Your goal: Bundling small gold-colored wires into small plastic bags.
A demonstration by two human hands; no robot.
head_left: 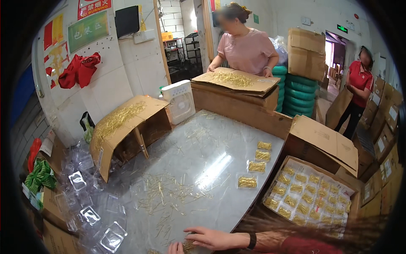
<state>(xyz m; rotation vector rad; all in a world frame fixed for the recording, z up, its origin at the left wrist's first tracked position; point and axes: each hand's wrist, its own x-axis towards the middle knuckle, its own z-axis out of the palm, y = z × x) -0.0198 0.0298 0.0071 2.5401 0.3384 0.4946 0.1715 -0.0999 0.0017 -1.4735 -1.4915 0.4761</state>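
Head: gold pins (160,192) scattered on table (237,127); bunch (188,246) between hands
Left hand (175,248): fingers partly cropped, can't tell grip
Right hand (209,238): fingers at bunch, can't tell grip
Pin packs (247,182): table's right edge

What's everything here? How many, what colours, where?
shiny table: one, grey, centre
thin metallic pins: many, gold, across table
square plastic trays: many, clear, table's left
filled plastic packs: four, gold contents, table's right
cardboard box of packs: one, brown, right
boxy fan: one, white, behind table
pin-covered cardboard sheets: two, brown, left and far side
ring-shaped bundles: several, teal, background
bunched cloth: one, red, upper left
other people: two, in pink and red, background
left hand: one, bottom edge
right hand: one, black wristband, by pins
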